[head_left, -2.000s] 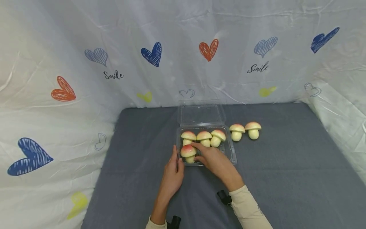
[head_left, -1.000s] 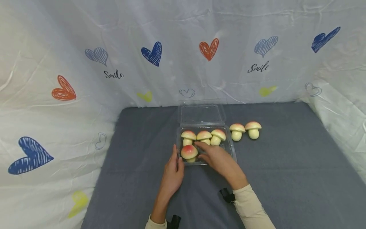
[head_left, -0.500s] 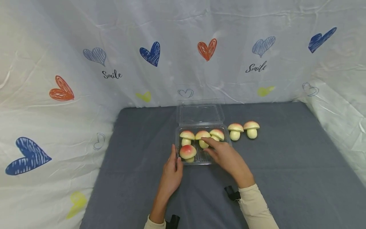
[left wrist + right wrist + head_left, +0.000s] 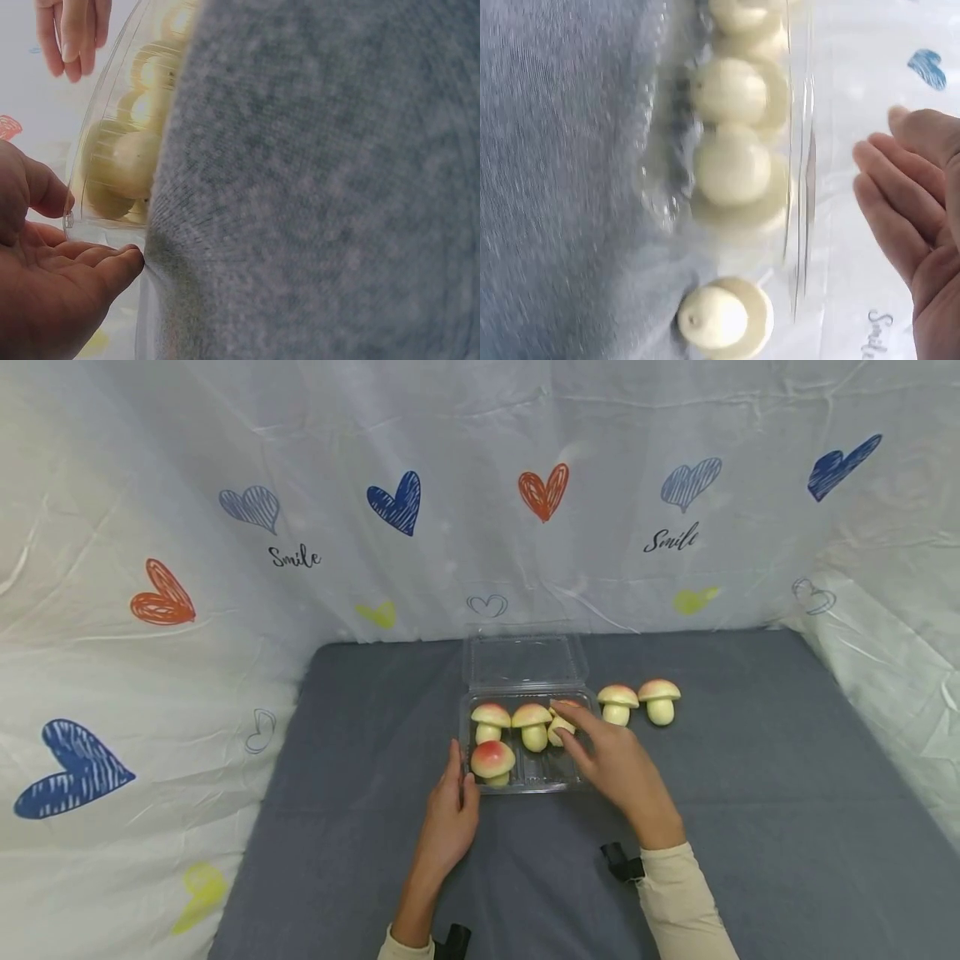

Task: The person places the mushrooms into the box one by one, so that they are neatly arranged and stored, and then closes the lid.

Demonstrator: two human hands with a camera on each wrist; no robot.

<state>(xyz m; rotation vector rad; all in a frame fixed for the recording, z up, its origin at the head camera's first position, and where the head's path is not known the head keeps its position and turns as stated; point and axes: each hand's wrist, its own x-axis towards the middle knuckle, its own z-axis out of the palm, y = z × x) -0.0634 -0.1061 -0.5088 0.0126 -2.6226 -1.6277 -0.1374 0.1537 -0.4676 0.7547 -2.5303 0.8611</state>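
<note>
In the head view, a clear plastic clamshell box stands with its lid raised at the back. Several toy mushrooms with red-and-yellow caps lie inside: a back-left one, a back-middle one, a back-right one and a front-left one. My left hand grips the box's front-left corner, thumb at the front and fingers along the side. Over the back-right mushroom is my right hand, its thumb and index finger apart and partly hiding the cap. In the right wrist view, the right hand's fingers hold nothing.
Two more toy mushrooms, a nearer one and a farther one, rest on the grey cloth right of the box. Behind rises a white curtain printed with hearts. Black wrist cameras sit near both sleeves.
My right hand has left the front-left mushroom and moved right, past the middle one, to the back-right one. The front-left cap now tips forward. My left hand stays on the corner.
</note>
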